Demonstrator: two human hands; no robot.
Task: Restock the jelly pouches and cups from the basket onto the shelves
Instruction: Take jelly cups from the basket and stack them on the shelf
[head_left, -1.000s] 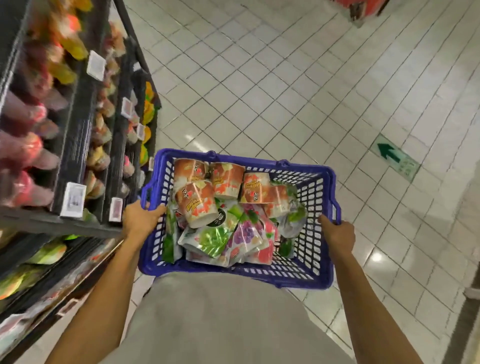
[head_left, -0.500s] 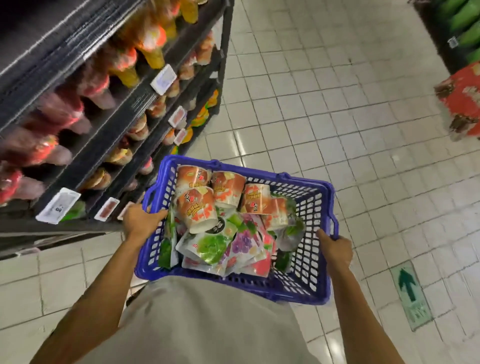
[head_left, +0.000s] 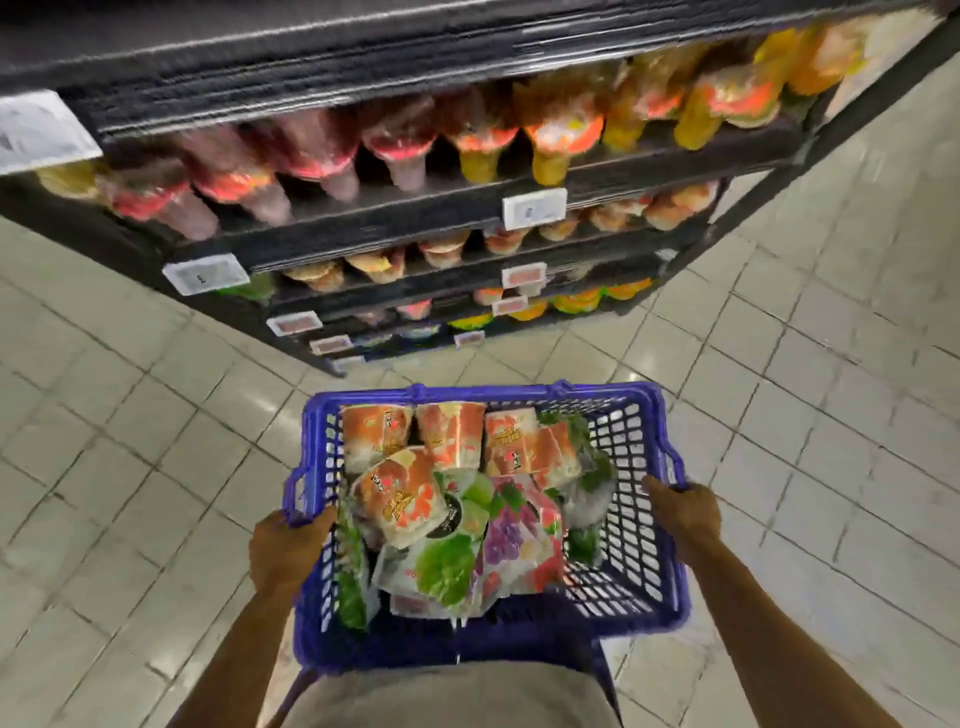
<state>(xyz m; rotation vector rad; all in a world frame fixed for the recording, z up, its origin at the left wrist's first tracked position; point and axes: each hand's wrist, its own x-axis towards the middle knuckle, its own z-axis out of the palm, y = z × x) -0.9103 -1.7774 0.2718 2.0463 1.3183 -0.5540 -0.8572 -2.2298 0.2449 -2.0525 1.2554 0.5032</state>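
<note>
I see the blue basket (head_left: 441, 647) at lower centre of the frame, carried by 2 hands. The left hand (head_left: 283, 551) has its fingers curled round the left rim, and the right hand (head_left: 685, 512) clamps the right rim. Orange cups (head_left: 452, 434) lie along the basket's upper edge, with green and purple pouches (head_left: 447, 566) below them. Blurred black shelves (head_left: 363, 228) fill the top of the frame.

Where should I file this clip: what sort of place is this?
Probably a supermarket aisle: black shelves stocked with rows of packaged goods, price tags on their edges, and a blue shopping basket of jelly cups and pouches.
</note>
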